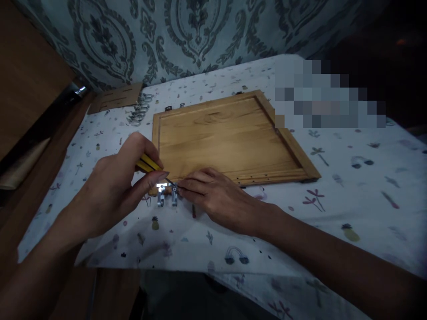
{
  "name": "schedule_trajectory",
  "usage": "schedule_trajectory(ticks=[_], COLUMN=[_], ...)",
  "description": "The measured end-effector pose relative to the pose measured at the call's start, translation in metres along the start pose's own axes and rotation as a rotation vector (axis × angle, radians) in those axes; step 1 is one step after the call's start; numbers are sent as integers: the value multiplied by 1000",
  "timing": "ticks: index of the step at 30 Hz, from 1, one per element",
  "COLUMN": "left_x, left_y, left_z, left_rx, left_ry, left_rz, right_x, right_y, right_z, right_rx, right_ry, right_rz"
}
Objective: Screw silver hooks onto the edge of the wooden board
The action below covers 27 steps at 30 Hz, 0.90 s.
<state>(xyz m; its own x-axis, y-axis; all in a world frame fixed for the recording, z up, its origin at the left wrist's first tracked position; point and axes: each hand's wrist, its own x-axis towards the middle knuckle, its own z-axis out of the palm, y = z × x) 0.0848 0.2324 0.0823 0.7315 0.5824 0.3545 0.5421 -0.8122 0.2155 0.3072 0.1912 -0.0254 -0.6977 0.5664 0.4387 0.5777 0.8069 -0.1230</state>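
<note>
A yellow-handled screwdriver [148,163] is gripped in my left hand [115,184], its thin shaft pointing down to the right. Its tip meets the second of two small metal hooks [174,196] at the near left edge of a framed wooden board [216,138]. The other metal hook [161,195] sits just left of it, shining brightly at its top. My right hand [223,202] rests across the board's near edge, fingers close together. Its fingertips pinch at the right-hand hook; the exact contact is partly hidden.
Several more metal hooks [140,111] lie in a pile beyond the board's left side, beside a flat piece of cardboard [115,98]. A patterned tablecloth [333,209] covers the table. The table's front edge drops off below my hands. A blurred-out patch covers the far right.
</note>
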Motion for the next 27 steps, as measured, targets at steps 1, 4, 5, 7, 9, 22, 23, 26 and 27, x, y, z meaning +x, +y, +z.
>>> schedule_trajectory(ticks=[1,4,5,7,9,22,23,26,27], left_x=[1,4,4,5,6,7,6,1,-1], left_y=[-1,-4,-4,-5,-6,-9,-7,1,2], left_z=[-1,-2,-2,-2,-3,-17,-20,-24,-23], left_rx=[2,5,2,-13,-33,-115,-142,-140,-113], left_ry=[-8,-37,-47,-61,-70,45,91,155,155], left_rz=[11,39,47,68,95,-16,-72,-205,-224], right_x=[0,0,0,0,0,-1,-1,-2,-1], right_y=[0,0,0,-1,-1,1,1,1,0], right_z=[0,0,-1,-1,-1,1,1,1,0], right_rx=[4,14,16,20,19,15,11,17,22], right_ry=[0,5,9,11,13,4,3,8,2], right_rz=[-1,-3,-2,-1,0,-7,-9,-6,-1])
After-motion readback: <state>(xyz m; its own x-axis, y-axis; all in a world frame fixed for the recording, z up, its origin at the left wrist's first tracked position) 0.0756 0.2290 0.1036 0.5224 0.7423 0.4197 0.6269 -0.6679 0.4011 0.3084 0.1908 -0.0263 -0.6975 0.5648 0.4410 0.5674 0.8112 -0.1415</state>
